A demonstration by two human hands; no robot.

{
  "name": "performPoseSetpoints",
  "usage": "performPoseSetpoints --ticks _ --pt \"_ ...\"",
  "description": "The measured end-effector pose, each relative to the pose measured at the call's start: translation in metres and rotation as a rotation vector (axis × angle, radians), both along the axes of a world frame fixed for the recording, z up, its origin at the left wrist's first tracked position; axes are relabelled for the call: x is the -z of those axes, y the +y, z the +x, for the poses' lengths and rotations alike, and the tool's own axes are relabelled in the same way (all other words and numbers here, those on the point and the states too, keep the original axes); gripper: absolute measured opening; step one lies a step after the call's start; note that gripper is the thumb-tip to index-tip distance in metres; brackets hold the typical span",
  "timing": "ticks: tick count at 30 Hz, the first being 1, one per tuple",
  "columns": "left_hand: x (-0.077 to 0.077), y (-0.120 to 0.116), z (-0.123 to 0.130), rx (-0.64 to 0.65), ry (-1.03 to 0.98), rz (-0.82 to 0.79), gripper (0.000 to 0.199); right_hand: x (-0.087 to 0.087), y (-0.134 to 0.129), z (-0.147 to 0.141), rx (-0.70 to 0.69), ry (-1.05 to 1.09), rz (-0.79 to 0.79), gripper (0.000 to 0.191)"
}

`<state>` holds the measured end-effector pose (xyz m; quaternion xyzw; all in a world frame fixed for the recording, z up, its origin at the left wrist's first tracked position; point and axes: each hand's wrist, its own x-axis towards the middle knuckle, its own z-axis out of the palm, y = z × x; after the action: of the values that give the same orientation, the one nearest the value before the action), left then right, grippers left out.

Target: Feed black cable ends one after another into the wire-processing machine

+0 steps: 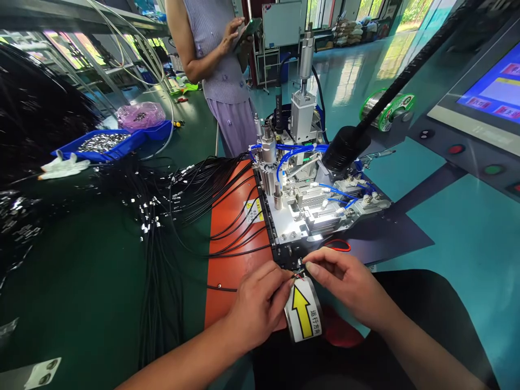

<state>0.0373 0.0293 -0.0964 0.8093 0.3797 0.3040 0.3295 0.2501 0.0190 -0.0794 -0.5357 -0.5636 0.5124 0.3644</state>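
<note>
My left hand (260, 300) is closed in a pinch on the end of a black cable (223, 288), which runs in from the left over the orange board. Thin coloured wires (299, 276) stick out past its fingertips. Opposite, my right hand (349, 281) has thumb and forefinger pinched close to those wires. A tiny shiny metal piece (300, 262) shows beside its fingertips; whether they grip it I cannot tell. Directly below both hands is a metal drum with a white label and yellow arrow (301, 311). The silver machine (309, 211) with blue air tubes stands just beyond.
Black cables with metal ends (150, 216) lie across the green bench and orange board (227, 233). Farther left are a blue tray (122, 146) of metal parts and a white glove (65, 165). A control panel (479, 119), solder spool (385, 108) and a person holding a phone (219, 70) surround the machine.
</note>
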Motion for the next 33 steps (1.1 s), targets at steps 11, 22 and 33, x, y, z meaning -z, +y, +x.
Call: performPoseSetpoints --ticks 11,22,33 --pt "-0.003 0.001 0.000 0.028 0.024 -0.013 0.021 0.005 0.007 -0.006 -0.112 -0.025 0.017 0.028" --pt "-0.002 0.001 -0.002 0.052 0.087 -0.024 0.022 0.003 0.009 -0.001 -0.196 -0.036 0.012 0.025" --pt "-0.004 0.001 -0.002 0.074 0.083 -0.011 0.022 0.002 0.013 0.003 -0.290 -0.141 0.072 0.025"
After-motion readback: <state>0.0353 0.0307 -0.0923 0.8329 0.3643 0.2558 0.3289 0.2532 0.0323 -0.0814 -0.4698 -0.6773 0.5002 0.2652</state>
